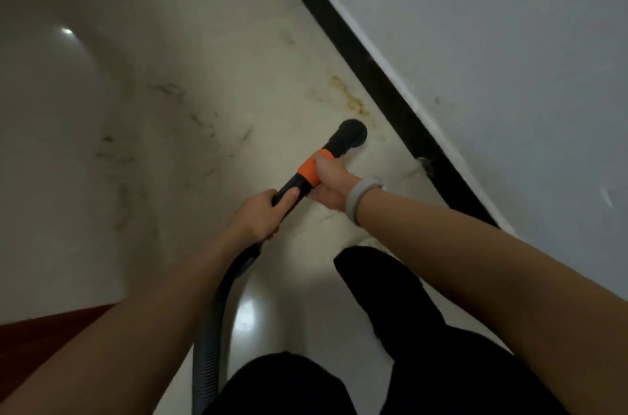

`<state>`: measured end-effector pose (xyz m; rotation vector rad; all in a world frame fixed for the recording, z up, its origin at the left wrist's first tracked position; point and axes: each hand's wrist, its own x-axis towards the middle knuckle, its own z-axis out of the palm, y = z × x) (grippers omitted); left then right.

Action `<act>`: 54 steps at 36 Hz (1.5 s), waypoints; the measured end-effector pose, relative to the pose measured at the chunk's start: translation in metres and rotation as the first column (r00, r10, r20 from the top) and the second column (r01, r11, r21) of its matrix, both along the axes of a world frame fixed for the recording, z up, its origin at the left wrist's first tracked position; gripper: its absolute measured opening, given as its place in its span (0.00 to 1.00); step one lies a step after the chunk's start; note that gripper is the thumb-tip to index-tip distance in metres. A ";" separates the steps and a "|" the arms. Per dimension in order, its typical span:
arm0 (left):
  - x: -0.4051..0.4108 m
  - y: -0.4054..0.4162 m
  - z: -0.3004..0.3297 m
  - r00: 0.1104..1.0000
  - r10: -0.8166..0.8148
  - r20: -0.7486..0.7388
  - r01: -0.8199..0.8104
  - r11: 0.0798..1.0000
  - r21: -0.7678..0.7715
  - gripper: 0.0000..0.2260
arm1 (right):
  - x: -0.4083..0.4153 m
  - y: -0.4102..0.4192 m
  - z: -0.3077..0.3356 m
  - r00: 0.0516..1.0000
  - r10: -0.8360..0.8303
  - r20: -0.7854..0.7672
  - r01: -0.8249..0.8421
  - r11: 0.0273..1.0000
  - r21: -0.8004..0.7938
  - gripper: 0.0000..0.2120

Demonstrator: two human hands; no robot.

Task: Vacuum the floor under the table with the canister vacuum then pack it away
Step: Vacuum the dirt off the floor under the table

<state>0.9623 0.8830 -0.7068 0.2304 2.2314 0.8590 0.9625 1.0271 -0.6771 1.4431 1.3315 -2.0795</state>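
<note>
Both hands clamp the black vacuum wand (307, 173): left hand (260, 216) at hose end, right hand (331, 182) on orange collar (311, 168), w/ no readable label.

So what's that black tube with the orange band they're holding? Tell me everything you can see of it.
The vacuum wand is a black, plastic-looking tube with an orange collar partway along. It slants down to a rounded black nozzle at the pale floor, near the dark skirting. The right hand grips it at the collar, the left hand grips the rear end, where a ribbed grey hose trails back.
</note>
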 end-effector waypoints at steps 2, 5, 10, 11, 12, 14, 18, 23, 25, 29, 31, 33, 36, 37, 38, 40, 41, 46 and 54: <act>-0.005 -0.014 -0.009 0.998 0.045 0.052 -0.044 0.999 -0.024 0.24 | -0.009 -0.013 -0.020 0.998 0.062 -0.008 -0.063 0.997 -0.038 0.09; -0.008 -0.041 -0.021 0.990 0.107 0.094 -0.096 0.989 -0.115 0.22 | -0.019 -0.038 -0.052 0.984 0.176 0.003 -0.174 0.977 -0.119 0.08; -0.009 -0.078 -0.041 0.936 0.333 0.113 -0.312 0.935 -0.168 0.20 | -0.052 -0.086 -0.080 0.925 0.373 0.074 -0.371 0.928 -0.043 0.19; -0.011 -0.081 -0.044 0.917 0.385 0.108 -0.364 0.916 -0.169 0.20 | -0.060 -0.093 -0.083 0.907 0.416 0.067 -0.415 0.909 -0.028 0.21; -0.013 -0.084 -0.046 0.897 0.430 0.104 -0.408 0.895 -0.178 0.21 | -0.067 -0.099 -0.086 0.891 0.450 0.053 -0.450 0.893 -0.019 0.22; -0.016 -0.087 -0.047 0.878 0.470 0.092 -0.449 0.874 -0.184 0.20 | -0.074 -0.105 -0.091 0.868 0.495 0.029 -0.494 0.869 -0.028 0.22; -0.015 -0.083 -0.046 0.842 0.529 0.110 -0.505 0.843 -0.187 0.17 | -0.080 -0.105 -0.103 0.826 0.561 0.051 -0.561 0.827 -0.005 0.21; -0.018 -0.073 -0.041 0.803 0.582 0.130 -0.551 0.808 -0.210 0.19 | -0.084 -0.095 -0.104 0.820 0.572 0.036 -0.569 0.820 -0.060 0.15; -0.018 -0.070 -0.038 0.786 0.602 0.140 -0.571 0.794 -0.211 0.20 | -0.086 -0.094 -0.102 0.829 0.559 0.032 -0.555 0.828 -0.080 0.16; -0.018 -0.064 -0.036 0.749 0.649 0.135 -0.619 0.757 -0.209 0.21 | -0.087 -0.098 -0.099 0.847 0.532 0.020 -0.528 0.844 -0.091 0.20; -0.018 -0.063 -0.039 0.742 0.659 0.124 -0.632 0.749 -0.200 0.21 | -0.087 -0.100 -0.100 0.844 0.537 0.016 -0.534 0.842 -0.072 0.23; -0.015 -0.063 -0.043 0.751 0.654 0.095 -0.631 0.752 -0.190 0.22 | -0.088 -0.101 -0.102 0.850 0.526 0.015 -0.524 0.849 -0.061 0.22; -0.008 -0.064 -0.049 0.753 0.655 0.063 -0.641 0.752 -0.155 0.22 | -0.086 -0.102 -0.107 0.846 0.533 0.002 -0.533 0.846 -0.012 0.23; -0.007 -0.065 -0.051 0.749 0.661 0.053 -0.650 0.748 -0.136 0.22 | -0.085 -0.103 -0.107 0.843 0.539 -0.001 -0.539 0.843 0.006 0.24; -0.005 -0.066 -0.053 0.746 0.665 0.044 -0.657 0.745 -0.117 0.22 | -0.084 -0.105 -0.108 0.840 0.543 -0.005 -0.542 0.840 0.018 0.24; 0.000 -0.068 -0.054 0.738 0.674 0.032 -0.669 0.737 -0.094 0.22 | -0.081 -0.107 -0.109 0.833 0.553 -0.005 -0.552 0.833 0.041 0.24; 0.004 -0.069 -0.054 0.733 0.680 0.032 -0.676 0.732 -0.081 0.22 | -0.079 -0.109 -0.107 0.827 0.562 -0.003 -0.561 0.826 0.055 0.24; 0.028 -0.071 -0.053 0.698 0.714 0.056 -0.713 0.700 -0.031 0.20 | -0.065 -0.119 -0.098 0.756 0.654 0.021 -0.653 0.751 0.095 0.25; 0.081 -0.063 -0.056 0.532 0.838 0.118 -0.847 0.527 0.072 0.21 | -0.033 -0.133 -0.092 0.655 0.756 -0.002 -0.756 0.655 -0.011 0.23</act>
